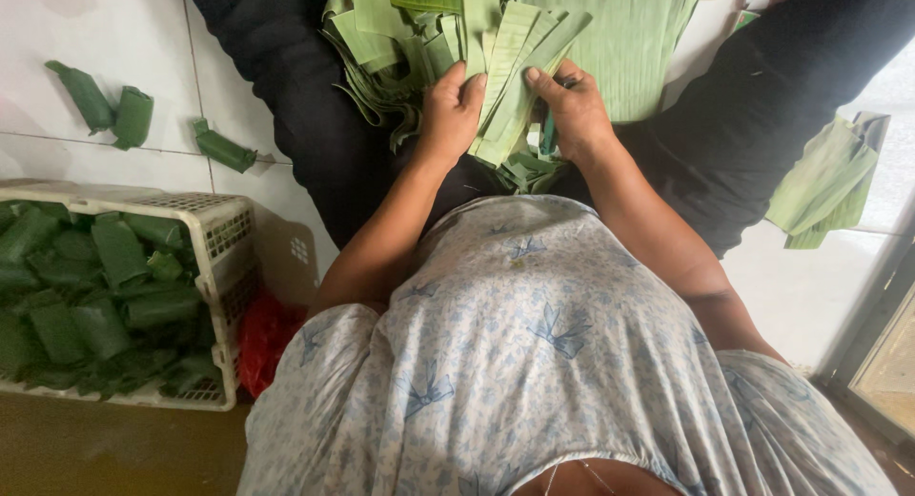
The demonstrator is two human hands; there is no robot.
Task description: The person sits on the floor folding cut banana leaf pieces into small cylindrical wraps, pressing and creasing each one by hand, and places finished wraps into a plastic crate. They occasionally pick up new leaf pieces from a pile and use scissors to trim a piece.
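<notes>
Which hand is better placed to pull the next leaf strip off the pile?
Likely the right hand: its fingertips already rest on the top leaf strip. The left hand lies flat on the leaf pile, apparently pinning it.

pkgs: red plastic bag (262,334) by white basket (229,231) | labels/signs/screens: none

A heap of pale green leaf strips (534,48) lies across the person's lap. The strips are long, flat and ribbed, cut to narrow bands, overlapping at loose angles. Several lean fanned between the two hands; broader sheets lie flat behind, and crumpled darker scraps (524,167) gather below them.
</notes>
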